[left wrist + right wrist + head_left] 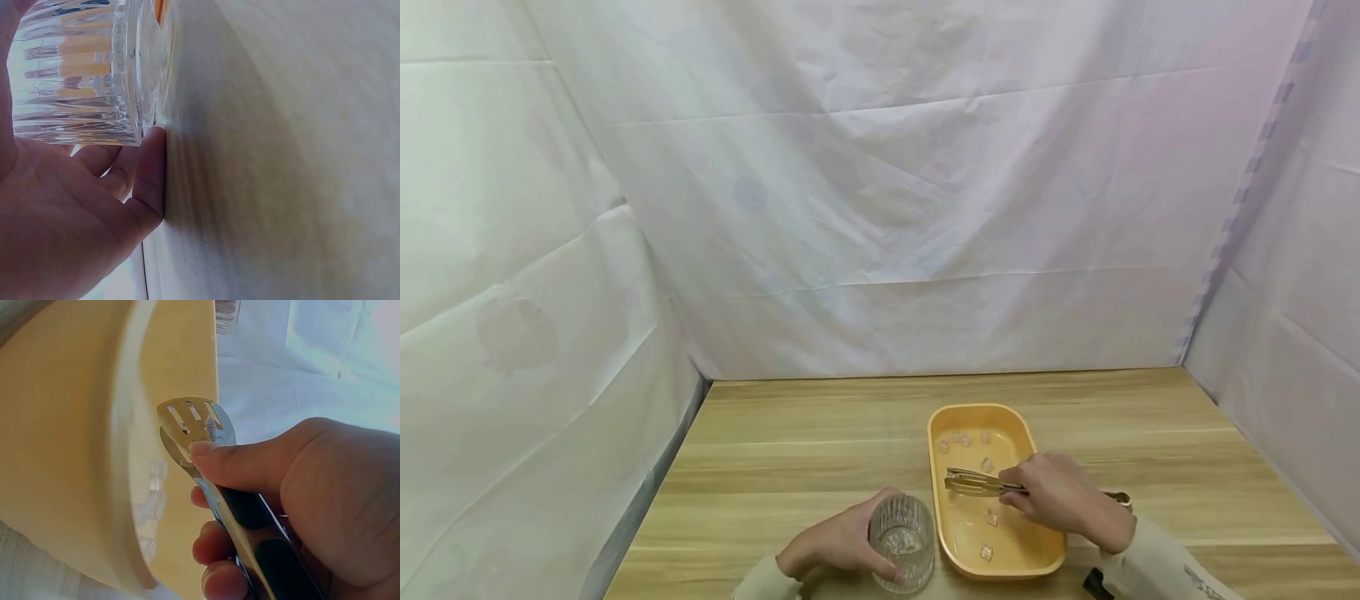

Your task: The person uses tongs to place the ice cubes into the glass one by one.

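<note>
My left hand point(850, 537) curls round a ribbed clear glass point(917, 554), thumb on the near side and fingers on the far side. In the left wrist view the glass point(75, 75) stands close over the wooden surface, fingertips near its base. My right hand point(1056, 496) grips metal tongs point(973, 482), their slotted tips low inside a yellow tray point(951, 546). The right wrist view shows the thumb pressing the tongs point(194, 419), with their tips near together; I cannot tell whether they pinch anything. Several small clear cubes point(987, 551) lie scattered in the tray.
The tray stands just right of the glass on a wood-grain table point(775, 450). White cloth point(880, 208) hangs behind and along both sides. A small black object point(1097, 585) shows at the bottom edge beside the right sleeve point(1165, 567).
</note>
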Demonstrator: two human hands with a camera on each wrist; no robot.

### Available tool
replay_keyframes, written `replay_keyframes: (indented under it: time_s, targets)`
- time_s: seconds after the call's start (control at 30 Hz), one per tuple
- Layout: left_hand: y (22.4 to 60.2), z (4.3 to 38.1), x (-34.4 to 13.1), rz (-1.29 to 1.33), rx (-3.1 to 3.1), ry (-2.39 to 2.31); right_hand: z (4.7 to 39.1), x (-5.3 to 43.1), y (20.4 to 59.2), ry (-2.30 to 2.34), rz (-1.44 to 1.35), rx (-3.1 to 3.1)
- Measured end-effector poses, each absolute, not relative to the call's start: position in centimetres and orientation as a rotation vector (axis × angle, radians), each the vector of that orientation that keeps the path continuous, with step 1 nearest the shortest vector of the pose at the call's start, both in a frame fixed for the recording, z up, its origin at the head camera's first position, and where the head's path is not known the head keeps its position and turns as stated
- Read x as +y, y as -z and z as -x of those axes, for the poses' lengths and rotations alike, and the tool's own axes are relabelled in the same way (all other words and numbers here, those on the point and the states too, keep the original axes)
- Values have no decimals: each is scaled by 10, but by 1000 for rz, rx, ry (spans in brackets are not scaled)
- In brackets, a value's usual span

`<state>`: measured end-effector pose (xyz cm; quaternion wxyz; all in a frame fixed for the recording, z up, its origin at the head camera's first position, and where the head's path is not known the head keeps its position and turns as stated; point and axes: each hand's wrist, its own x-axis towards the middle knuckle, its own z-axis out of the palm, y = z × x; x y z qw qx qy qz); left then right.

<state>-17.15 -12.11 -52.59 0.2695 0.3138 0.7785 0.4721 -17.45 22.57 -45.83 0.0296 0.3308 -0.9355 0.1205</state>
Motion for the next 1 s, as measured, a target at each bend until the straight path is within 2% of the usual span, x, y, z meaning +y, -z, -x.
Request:
replay_keyframes:
  time_s: [1.0]
  targets:
    - [524,170,-121,-823,2113,-1273,168,228,441,-382,-960,-2905]
